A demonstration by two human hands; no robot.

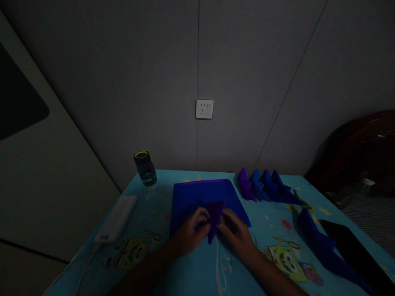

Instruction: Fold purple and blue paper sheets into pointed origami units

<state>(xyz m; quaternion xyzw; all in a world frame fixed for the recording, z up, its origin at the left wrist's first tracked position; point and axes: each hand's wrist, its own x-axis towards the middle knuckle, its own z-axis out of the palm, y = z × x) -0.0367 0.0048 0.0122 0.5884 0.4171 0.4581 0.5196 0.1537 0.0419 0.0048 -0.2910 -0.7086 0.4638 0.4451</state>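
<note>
At the bottom middle of the frame, the left hand (191, 233) and the right hand (239, 235) hold a small folded purple paper (215, 216) between them. The left hand is curled, with its thumb and fingertips close together on the paper's left side. The right hand is bent too, and pinches the right edge. The purple paper points down, over the near part of a flat stack of blue paper (202, 195). At the lower right, a big blue paper boat (321, 244) lies beside a flat black thing (354, 250). At the lower left is a white block (116, 219) with a white cord (84, 273). All this is on a light blue cartoon cloth (154, 218). Farther back, a bottle (146, 169) stands left of the middle, and a row of purple and blue paper boats (259, 186) sits to the right. Farthest away, a white socket (204, 109) is on the gray wall (154, 82).
</note>
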